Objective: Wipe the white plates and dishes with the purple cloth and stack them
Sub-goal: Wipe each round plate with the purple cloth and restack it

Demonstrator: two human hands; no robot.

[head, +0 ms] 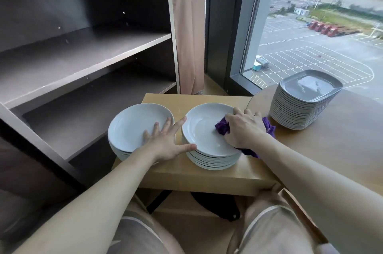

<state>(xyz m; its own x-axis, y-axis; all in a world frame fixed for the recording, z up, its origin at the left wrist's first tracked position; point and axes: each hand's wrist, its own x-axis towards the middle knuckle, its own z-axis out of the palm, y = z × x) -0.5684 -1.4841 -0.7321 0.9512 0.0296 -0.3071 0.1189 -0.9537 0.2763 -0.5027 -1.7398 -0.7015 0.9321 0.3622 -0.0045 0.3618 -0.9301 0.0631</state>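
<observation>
Two stacks of round white plates stand side by side on a small wooden table. My right hand grips the bunched purple cloth and holds it against the right side of the top plate of the right stack. My left hand lies spread between the stacks, its straight fingers resting on the top plate of the left stack and its thumb against the near rim of the right stack.
A tall stack of squarish white dishes stands on the round wooden table at the right, by the window. A dark shelf unit rises at the left. My knees are under the small table.
</observation>
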